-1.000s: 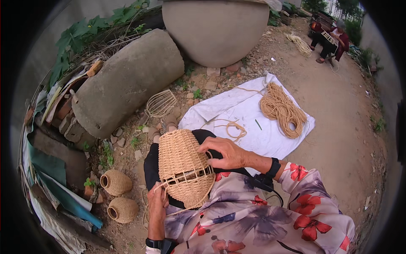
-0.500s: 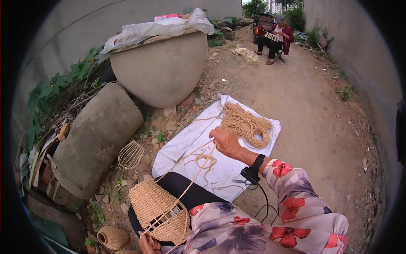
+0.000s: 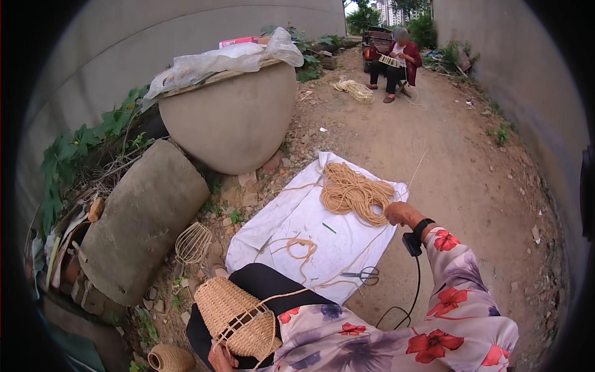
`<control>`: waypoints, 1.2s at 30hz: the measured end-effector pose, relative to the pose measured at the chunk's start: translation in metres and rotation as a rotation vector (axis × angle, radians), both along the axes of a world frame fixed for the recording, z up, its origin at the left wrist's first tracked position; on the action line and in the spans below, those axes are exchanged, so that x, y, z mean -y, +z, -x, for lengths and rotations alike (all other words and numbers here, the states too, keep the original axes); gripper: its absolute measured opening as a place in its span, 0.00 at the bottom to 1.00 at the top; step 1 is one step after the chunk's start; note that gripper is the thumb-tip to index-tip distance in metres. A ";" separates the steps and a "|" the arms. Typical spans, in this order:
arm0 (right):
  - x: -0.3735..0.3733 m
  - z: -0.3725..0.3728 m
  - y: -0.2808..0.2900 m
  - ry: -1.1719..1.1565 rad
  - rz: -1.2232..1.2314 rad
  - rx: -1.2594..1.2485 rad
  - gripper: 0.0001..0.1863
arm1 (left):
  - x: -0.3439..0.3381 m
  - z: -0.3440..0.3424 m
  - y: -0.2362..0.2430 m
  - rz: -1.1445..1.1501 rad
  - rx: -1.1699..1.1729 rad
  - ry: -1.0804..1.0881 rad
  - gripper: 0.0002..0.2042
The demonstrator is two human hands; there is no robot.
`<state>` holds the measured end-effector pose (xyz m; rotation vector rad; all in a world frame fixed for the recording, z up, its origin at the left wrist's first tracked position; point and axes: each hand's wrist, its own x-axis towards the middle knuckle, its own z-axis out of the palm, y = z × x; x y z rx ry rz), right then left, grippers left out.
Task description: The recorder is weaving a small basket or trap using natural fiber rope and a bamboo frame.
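Note:
A tan woven rope basket (image 3: 226,304) lies tilted across my lap, with a band of bare ribs showing between its woven parts. My left hand (image 3: 221,358) grips its lower edge, partly cut off by the frame. My right hand (image 3: 404,214) is stretched out to the right, pinching a tan cord (image 3: 358,265) that runs back to the basket. A thin loose end rises above that hand. Beside it, a big coil of tan rope (image 3: 353,189) rests on a white sheet (image 3: 266,224). Dark-handled scissors (image 3: 367,275) lie near the sheet's edge.
A wire-like frame (image 3: 194,243) and a small woven basket (image 3: 170,358) sit on the ground at left. Beyond are a concrete cylinder (image 3: 145,220) and a large round vat (image 3: 232,118). Farther off, a seated person (image 3: 396,62) works on a pale frame. Walls flank the dirt path.
My right hand has swung right and slightly down, drawing the cord out with it. The scissors and a small green strip on the sheet now show. The view has shifted slightly.

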<state>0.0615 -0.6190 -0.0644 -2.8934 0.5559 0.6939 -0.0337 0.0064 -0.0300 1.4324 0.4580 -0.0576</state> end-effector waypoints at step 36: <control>-0.411 -0.008 0.025 1.115 -0.943 1.125 0.10 | -0.021 -0.018 -0.004 -0.577 0.286 -0.126 0.17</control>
